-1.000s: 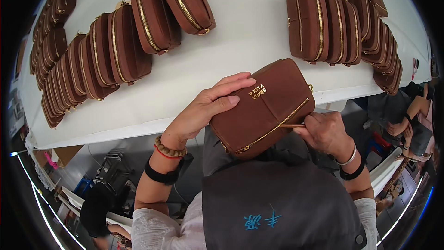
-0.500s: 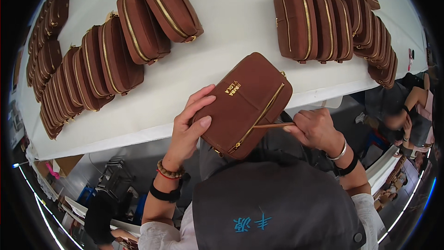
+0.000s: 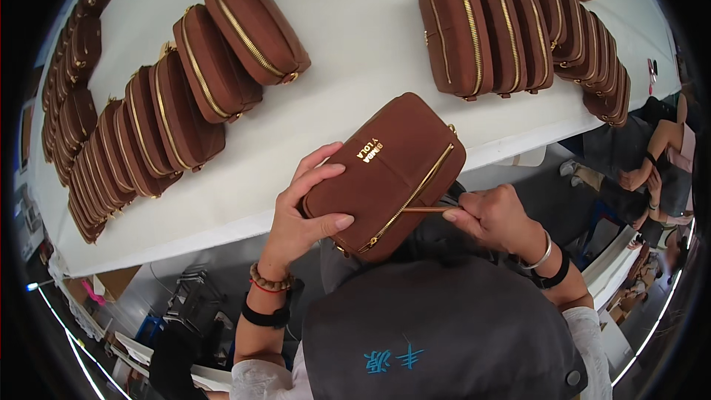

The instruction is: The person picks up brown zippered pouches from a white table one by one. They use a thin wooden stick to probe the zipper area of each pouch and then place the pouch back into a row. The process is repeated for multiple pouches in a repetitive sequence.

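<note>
A brown zipped bag point(image 3: 400, 152) with gold lettering is held tilted over the table's near edge. My left hand point(image 3: 305, 204) grips its left end, thumb on the front face and fingers along the upper edge. A gold pocket zip point(image 3: 392, 224) runs slantwise across the front, and the pocket mouth gapes a little toward its upper end. My right hand point(image 3: 498, 216) is closed around a thin brown stick-like piece point(image 3: 426, 210). The tip of that piece meets the zip line; whether it goes inside the pocket, I cannot tell.
Rows of similar brown bags stand at the left point(image 3: 189, 96) and right point(image 3: 485, 33) of the white table point(image 3: 348, 44). Small red and black tools point(image 3: 652, 74) lie near the right edge. Another person point(image 3: 663, 170) sits beyond the table at right.
The bag has turned slightly, and the pocket mouth gapes more beside the zip. My right hand and the stick-like piece have shifted a little lower. The whole view has also turned slightly.
</note>
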The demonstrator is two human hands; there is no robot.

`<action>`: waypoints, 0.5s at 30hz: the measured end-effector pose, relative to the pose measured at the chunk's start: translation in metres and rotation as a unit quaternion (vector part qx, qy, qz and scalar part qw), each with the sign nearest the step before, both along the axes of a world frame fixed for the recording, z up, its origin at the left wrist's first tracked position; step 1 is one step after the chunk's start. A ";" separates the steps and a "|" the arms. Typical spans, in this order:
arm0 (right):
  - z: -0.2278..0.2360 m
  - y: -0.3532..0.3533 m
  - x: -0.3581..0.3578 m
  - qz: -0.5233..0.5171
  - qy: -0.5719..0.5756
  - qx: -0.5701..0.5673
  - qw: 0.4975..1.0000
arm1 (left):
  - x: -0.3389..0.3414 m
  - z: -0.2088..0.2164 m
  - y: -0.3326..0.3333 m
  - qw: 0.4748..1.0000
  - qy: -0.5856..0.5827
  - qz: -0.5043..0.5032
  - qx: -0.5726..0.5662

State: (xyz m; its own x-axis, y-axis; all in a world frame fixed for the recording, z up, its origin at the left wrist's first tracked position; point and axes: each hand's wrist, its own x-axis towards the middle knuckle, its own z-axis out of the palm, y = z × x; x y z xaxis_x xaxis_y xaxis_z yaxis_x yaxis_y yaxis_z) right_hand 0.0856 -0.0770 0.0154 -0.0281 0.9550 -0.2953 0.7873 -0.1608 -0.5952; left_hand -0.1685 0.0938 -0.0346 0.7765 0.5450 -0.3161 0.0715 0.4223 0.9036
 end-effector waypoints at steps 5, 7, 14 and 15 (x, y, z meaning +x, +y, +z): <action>-0.021 -0.013 0.011 -0.081 0.066 0.007 0.995 | 0.001 -0.004 -0.004 1.000 -0.006 0.016 0.023; -0.022 -0.010 0.004 -0.083 0.077 0.006 0.994 | 0.004 -0.002 -0.006 0.999 -0.006 0.011 0.047; -0.017 -0.003 0.008 0.024 -0.015 0.087 0.996 | 0.008 0.004 -0.001 0.990 -0.026 -0.061 0.128; -0.015 -0.002 0.009 0.030 -0.027 0.096 0.995 | 0.008 0.006 0.002 0.991 -0.021 -0.074 0.107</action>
